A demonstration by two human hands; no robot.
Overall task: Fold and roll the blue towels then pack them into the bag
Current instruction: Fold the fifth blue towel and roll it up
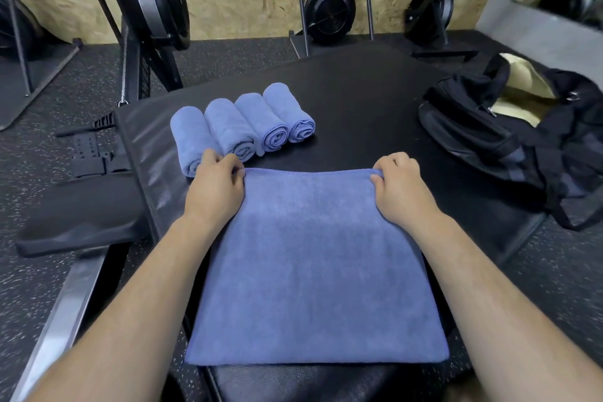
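While flat blue towel (313, 271) lies on table (359, 101), far corners are pinched by left hand (215, 189) and right hand (403, 189); four rolled towels (228, 127) are lined up beyond; bag (483, 130) is set open at right.

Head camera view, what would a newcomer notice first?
The flat blue towel spread on the black mat in the centre, its far corners pinched by the left hand and right hand. Behind the left hand, four rolled towels lie side by side; an open black bag sits at right.

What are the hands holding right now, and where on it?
The flat blue towel: left hand pinches its far left corner, right hand its far right corner.
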